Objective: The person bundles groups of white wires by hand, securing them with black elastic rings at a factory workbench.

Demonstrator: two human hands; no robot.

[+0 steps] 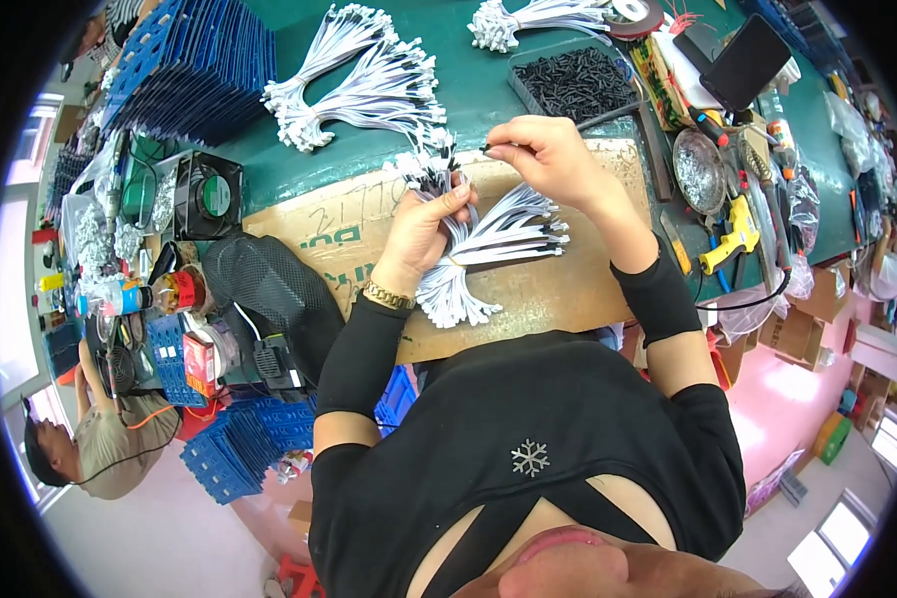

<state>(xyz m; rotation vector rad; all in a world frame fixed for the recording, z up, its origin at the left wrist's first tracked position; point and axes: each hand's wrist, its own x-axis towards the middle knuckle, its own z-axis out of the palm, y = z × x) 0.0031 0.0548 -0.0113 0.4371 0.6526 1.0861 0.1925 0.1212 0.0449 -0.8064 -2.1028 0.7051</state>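
Observation:
My left hand [416, 237] is closed around a bundle of white and black cables [503, 234] with white plug ends. The bundle's lower part fans out over a cardboard sheet [558, 294], tied near its middle. Above my left thumb, cable ends with dark tips stick up. Just right of those tips, my right hand [560, 164] pinches a small black piece [486, 149], apart from the cables as far as I can see. Behind it stands a tray of small black pieces [576, 84]. More white cable bundles [364, 85] lie on the green table beyond my left hand.
Blue plastic racks [194, 75] and a black fan [209, 194] stand at the left. A yellow glue gun [733, 237], a metal bowl [700, 171] and a phone [747, 62] are at the right. Another person [110, 439] sits at the far left.

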